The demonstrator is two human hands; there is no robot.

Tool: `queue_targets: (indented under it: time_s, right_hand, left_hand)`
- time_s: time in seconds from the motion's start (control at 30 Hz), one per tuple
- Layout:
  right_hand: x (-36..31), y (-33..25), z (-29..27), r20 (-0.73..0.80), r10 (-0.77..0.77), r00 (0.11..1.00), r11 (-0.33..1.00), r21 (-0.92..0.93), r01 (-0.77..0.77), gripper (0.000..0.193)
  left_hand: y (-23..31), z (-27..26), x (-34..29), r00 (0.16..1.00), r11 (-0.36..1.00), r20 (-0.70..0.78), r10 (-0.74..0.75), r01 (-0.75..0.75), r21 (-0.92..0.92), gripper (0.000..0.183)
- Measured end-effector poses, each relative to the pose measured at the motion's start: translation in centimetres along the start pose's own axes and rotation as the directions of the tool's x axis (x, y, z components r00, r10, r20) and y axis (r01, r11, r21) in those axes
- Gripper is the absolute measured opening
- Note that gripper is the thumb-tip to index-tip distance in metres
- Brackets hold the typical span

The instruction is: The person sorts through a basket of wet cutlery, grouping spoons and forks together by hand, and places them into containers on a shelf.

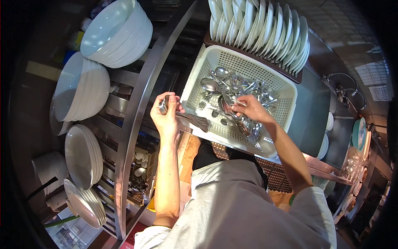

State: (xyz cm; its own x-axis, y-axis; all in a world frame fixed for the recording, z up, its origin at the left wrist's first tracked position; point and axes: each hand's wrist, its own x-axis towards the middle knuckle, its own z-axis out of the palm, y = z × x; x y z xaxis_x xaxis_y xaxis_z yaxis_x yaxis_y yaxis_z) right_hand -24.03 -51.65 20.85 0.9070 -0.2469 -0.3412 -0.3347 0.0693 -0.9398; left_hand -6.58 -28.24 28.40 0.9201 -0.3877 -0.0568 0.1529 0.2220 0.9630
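Note:
My left hand [166, 112] is closed around a bunch of spoons [194, 119] at the near left edge of a white perforated basket [286, 120]. Their rounded ends show by my fingers, and their handles point right over the basket's rim. Inside the basket lies a loose heap of metal cutlery [238, 83], with spoons and forks mixed. My right hand [251, 108] reaches into this heap, its fingers pinched on a spoon [225, 103] among other pieces. How many pieces the right fingers hold cannot be made out.
Behind the basket, white plates [265, 31] stand upright in a dark rack. Left of a metal shelf post [139, 103] are stacked white bowls [118, 37] and oval plates [83, 157]. Another crate of cutlery [140, 174] sits lower down. At the right is a sink faucet [340, 92].

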Motion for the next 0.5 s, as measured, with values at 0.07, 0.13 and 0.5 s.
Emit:
queue_targets:
  time_s: [0.07,0.13,0.5]
  right_hand:
    - [0.2,-1.5,-1.2,-0.043,0.204,0.978,0.945,-0.25,-0.209,0.016]
    - [0.6,-1.3,-2.5,-0.114,0.213,0.97,0.949,-0.214,-0.233,0.016]
    - [-1.9,0.7,2.0,-0.195,-0.298,0.934,0.534,-0.846,-0.007,0.037]
  left_hand:
    - [-0.3,-0.1,0.1,1.0,1.0,-0.007,0.003,-0.003,0.016,0.025]
    - [-0.4,0.3,0.1,1.0,1.0,0.006,0.005,-0.006,0.017,0.025]
    - [-0.6,0.4,0.0,1.0,1.0,-0.008,0.012,-0.012,0.025,0.023]
